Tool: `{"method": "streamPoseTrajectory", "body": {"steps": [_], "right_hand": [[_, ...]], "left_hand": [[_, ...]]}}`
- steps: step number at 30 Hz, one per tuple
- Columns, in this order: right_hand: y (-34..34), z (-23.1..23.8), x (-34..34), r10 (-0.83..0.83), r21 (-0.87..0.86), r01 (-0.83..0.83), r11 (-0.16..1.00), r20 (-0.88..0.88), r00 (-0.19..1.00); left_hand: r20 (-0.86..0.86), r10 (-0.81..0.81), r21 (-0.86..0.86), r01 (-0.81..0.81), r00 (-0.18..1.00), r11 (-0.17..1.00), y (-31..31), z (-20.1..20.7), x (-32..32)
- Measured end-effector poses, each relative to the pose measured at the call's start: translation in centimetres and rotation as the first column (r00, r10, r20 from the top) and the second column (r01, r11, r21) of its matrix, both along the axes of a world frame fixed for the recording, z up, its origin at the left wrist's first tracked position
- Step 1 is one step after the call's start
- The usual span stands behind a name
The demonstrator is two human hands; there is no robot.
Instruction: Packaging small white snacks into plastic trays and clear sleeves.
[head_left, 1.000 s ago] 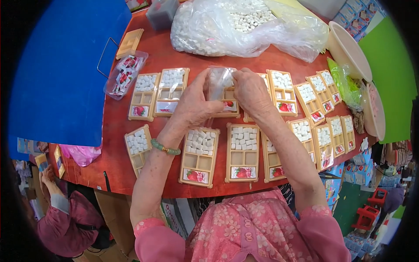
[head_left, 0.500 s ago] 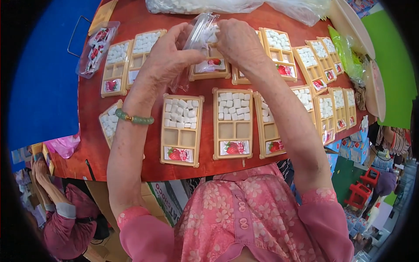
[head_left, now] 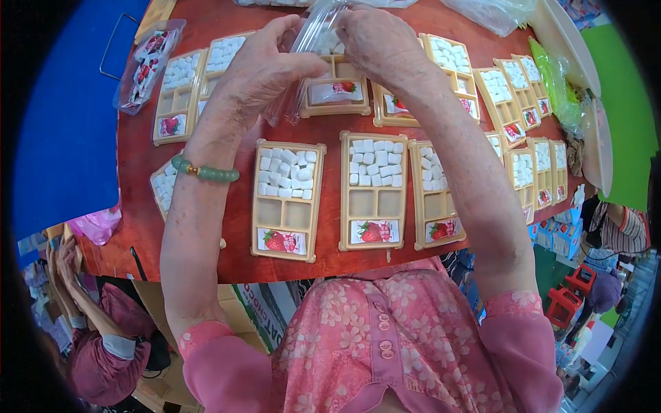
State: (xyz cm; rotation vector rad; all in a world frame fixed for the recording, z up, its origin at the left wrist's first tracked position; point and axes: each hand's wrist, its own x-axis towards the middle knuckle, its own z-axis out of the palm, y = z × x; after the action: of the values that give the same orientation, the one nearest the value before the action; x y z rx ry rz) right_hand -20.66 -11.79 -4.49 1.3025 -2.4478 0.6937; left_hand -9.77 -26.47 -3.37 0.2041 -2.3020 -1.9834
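Left hand (head_left: 265, 71), half-closed, is holding clear plastic (head_left: 315, 33) toward far edge of bench (head_left: 138, 179); right hand (head_left: 385, 49), fingers curled, is covering part of tray (head_left: 351, 71), can't tell its hold.

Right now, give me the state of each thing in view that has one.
Left hand: curled at the clear plastic, thumb spread.
Right hand: fingers bent, fingertips hidden.
Clear plastic: creased, between the hands.
Tray between the hands: partly covered, packet in bottom compartment.
Front middle tray: white pieces in large compartment, strawberry packet at bottom.
Clear tub: open, holding packets.
Pink bag: crumpled.
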Motion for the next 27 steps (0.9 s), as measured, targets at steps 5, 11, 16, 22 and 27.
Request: {"method": "streamPoseTrajectory", "body": {"steps": [5,11,16,22,27], "right_hand": [[-0.2,1.4,0.0,-0.090,0.352,0.089,0.932,-0.013,0.996],[-0.5,0.9,-0.8,-0.164,0.342,0.141,0.929,0.039,0.986],[-0.9,0.0,-2.2,-0.106,0.366,0.072,0.928,0.073,0.992],[-1.2,0.2,-2.6,-0.208,0.384,0.159,0.910,0.091,0.974],[-0.4,0.5,-2.3,-0.047,0.175,0.041,0.984,0.029,0.998]], "left_hand": [[0.033,-0.014,-0.004,0.015,0.999,1.000,0.3,0.9,0.0],[0.065,-0.042,-0.008,0.043,0.997,0.999,-0.1,0.6,0.2],[-0.061,-0.014,-0.005,0.014,0.998,1.000,0.5,1.0,1.4],[-0.042,-0.036,-0.099,0.031,0.998,0.995,1.6,2.2,2.9],[-0.004,-0.109,-0.172,0.106,0.994,0.979,1.8,2.0,2.9]]}}
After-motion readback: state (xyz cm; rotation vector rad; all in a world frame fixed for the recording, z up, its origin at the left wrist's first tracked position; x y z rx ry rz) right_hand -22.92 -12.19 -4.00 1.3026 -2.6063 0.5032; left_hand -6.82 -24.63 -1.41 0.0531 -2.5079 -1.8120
